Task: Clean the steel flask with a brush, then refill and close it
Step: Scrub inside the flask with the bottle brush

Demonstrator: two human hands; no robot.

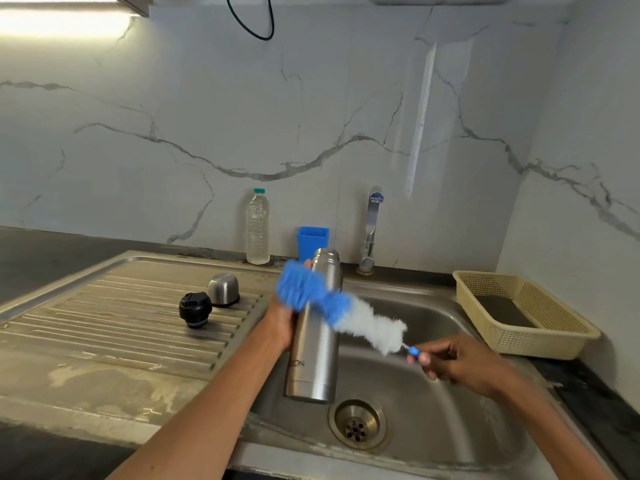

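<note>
Two forearms reach over one sink [450,393]. The left hand [282,323] grips the one steel flask [313,341], open-mouthed above the basin; the right hand [464,363] pinches one blue-and-white brush [332,306] across it. Two caps rest on the drainboard [104,323]: a black stopper [195,309] and a steel cup [224,289].

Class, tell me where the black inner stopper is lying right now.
In the head view the black stopper lies on the ribbed draining board left of the sink basin, just in front of the steel cap.
</note>
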